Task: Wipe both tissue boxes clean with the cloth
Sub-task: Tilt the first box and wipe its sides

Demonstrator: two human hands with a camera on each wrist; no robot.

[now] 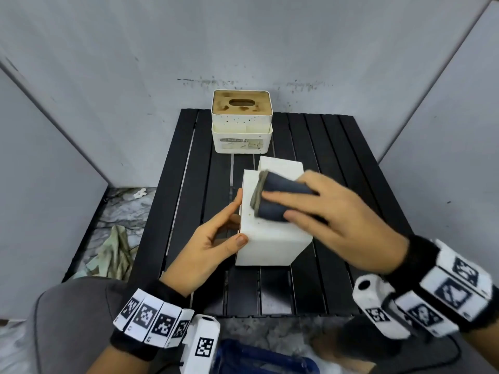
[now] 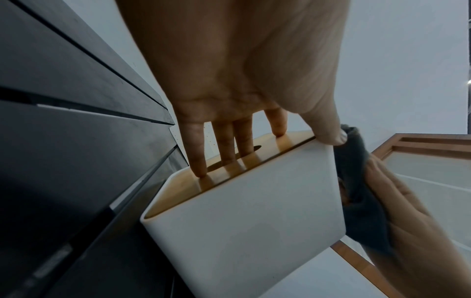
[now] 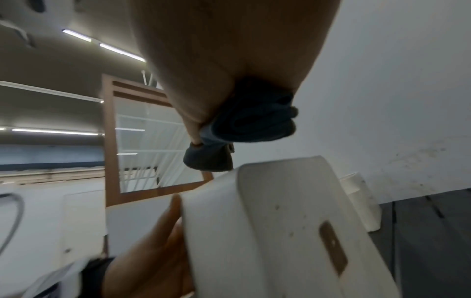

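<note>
A white tissue box point(image 1: 270, 244) lies on its side in the middle of the black slatted table point(image 1: 351, 157), its wooden slotted lid point(image 2: 288, 145) facing left. My left hand point(image 1: 216, 238) holds it, fingertips on the lid and thumb on the near top corner. My right hand point(image 1: 332, 211) grips a folded dark blue cloth point(image 1: 278, 195) and presses it on the box's upper face, which carries small brown specks. The right wrist view shows the cloth point(image 3: 254, 119) bunched under my fingers above the box point(image 3: 267, 221). A second white tissue box point(image 1: 241, 125) with a stained wooden lid stands upright at the table's far edge.
Grey partition walls close in the table at the back and on both sides. A crumpled pale rag point(image 1: 113, 252) lies on the floor to the left. A blue object point(image 1: 264, 357) sits below the table's near edge.
</note>
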